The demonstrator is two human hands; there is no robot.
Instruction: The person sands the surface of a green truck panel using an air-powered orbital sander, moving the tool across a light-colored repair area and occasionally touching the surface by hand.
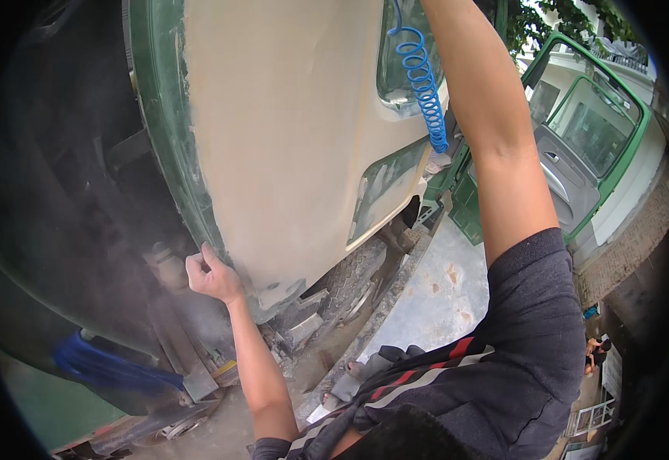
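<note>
A large vehicle body panel [273, 130] fills the upper middle, smooth beige filler over most of it and green paint along its left edge. My left hand [213, 280] is closed at the panel's lower left edge, thumb against the green strip and fingers curled. My right arm [495, 130] reaches up past the top of the picture, so the right hand is out of sight. Beside that arm hangs a blue coiled air hose [424, 88]. Two windows are set in the panel, an upper window [407, 65] and a lower one [384, 188].
An open green door [580, 184] stands to the right. Below lies a pale, stained sheet [434, 284] next to rubble and scrap pieces [342, 284]. On the left, dusty haze hangs over dark vehicle parts and a blue part [112, 364]. A person [597, 353] is far off at the right.
</note>
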